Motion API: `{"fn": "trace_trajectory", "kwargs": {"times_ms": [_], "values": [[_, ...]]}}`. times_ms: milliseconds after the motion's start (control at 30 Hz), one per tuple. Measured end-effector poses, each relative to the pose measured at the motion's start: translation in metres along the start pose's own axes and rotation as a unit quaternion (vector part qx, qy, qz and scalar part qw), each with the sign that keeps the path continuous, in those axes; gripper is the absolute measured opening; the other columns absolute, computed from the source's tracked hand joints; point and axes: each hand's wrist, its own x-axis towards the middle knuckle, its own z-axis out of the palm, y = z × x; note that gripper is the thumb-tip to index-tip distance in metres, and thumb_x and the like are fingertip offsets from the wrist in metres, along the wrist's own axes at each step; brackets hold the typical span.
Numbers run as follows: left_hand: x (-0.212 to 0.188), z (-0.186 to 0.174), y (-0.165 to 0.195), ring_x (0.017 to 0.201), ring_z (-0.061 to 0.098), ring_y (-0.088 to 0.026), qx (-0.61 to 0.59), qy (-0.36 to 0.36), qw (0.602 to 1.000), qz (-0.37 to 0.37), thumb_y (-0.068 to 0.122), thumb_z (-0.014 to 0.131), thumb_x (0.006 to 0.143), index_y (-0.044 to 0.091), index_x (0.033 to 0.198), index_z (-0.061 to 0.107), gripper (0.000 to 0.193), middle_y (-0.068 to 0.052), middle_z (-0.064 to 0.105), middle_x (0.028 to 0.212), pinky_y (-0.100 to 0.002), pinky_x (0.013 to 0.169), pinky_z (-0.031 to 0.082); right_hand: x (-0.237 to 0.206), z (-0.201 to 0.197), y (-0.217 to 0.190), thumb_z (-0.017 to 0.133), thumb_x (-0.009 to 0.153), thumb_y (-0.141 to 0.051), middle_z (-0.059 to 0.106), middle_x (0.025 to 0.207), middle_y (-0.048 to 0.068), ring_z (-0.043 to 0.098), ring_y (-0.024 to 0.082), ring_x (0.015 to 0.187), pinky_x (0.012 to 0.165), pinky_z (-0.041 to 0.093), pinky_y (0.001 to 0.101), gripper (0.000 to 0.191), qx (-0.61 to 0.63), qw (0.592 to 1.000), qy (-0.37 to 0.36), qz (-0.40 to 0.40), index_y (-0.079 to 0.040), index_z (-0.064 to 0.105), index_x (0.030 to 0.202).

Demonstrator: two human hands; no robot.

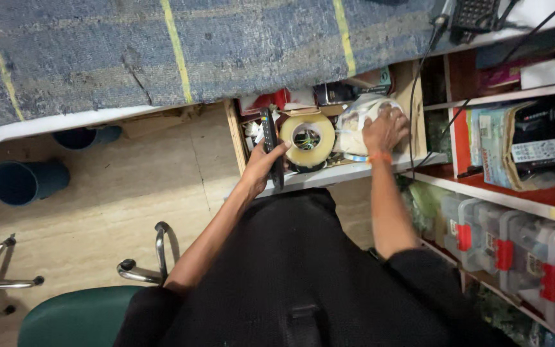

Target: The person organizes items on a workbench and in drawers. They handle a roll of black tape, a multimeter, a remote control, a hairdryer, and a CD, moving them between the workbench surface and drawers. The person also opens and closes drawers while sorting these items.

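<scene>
Inside open drawer [354,172] under table [162,58]: left hand [266,162] clamped on black remote [270,138], held upright at drawer's left end. Right hand [385,130] pressed flat, fingers spread, on white plastic bag [358,125]. Tape roll [308,138] between hands, touching bag. Green chair [72,315] lower left.

The back of the open drawer [329,173] ran under the blue-covered bench [162,51], so whatever lay deeper was out of sight. The right hand [385,130] covered much of a clear plastic bag [354,128], and its contents could not be made out. The left hand's [261,168] palm hid the lower part of a slim black remote [268,132]. The green chair [75,318] and the clear boxes with red latches [515,250] were cut by the picture's edges.
</scene>
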Motion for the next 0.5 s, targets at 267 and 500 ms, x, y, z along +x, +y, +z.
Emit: {"fn": "trace_trajectory", "kwargs": {"times_ms": [267,500], "values": [[0.017,-0.014,-0.009,0.090,0.069,-0.033,0.421,0.087,0.875,0.222,0.034,0.087,0.080,0.002,0.123,0.051,0.065,-0.016,0.070,0.098,-0.044,0.078,0.054,-0.011,0.020,-0.019,0.070,0.094,-0.008,0.067,0.111,0.020,0.065,0.043,0.101,0.086,0.052,0.0531,0.048,0.144,0.974,-0.072,-0.157,-0.014,0.057,0.140],[0.020,-0.005,-0.012,0.118,0.064,-0.035,0.747,-0.098,0.614,0.234,0.029,0.075,0.089,0.012,0.130,0.055,0.048,-0.014,0.069,0.121,-0.053,0.098,0.050,-0.014,0.024,-0.024,0.074,0.086,-0.009,0.068,0.112,0.019,0.066,0.043,0.103,0.086,0.052,0.0540,0.052,0.179,0.970,-0.062,-0.152,-0.013,0.057,0.135]]}}
